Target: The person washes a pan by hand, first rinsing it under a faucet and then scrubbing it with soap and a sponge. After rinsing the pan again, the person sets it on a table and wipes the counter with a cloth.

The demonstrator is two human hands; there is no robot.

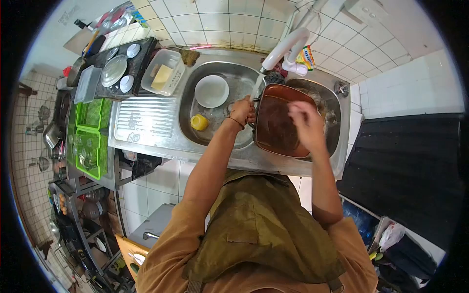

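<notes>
A brown, square-sided pan [277, 122] rests tilted over the right side of the double sink, its inside wet. My left hand [241, 111] is closed around the dark handle on the pan's left side, beside the stream of water from the white faucet [288, 51]. Over the right part of the pan hovers my right hand [307, 119], its fingers smeared by motion. A white bowl [211, 91] and a yellow cup-like item [199, 122] lie in the left basin [188, 132], left of my left hand.
Left of the basin is a ridged drainboard [144, 119], with a clear plastic tub [162, 73] holding a yellow block behind it. Green baskets [91, 151] stand further left. A dark scrubber [275, 78] sits behind the pan, and a bright packet [306, 57] leans by the wall.
</notes>
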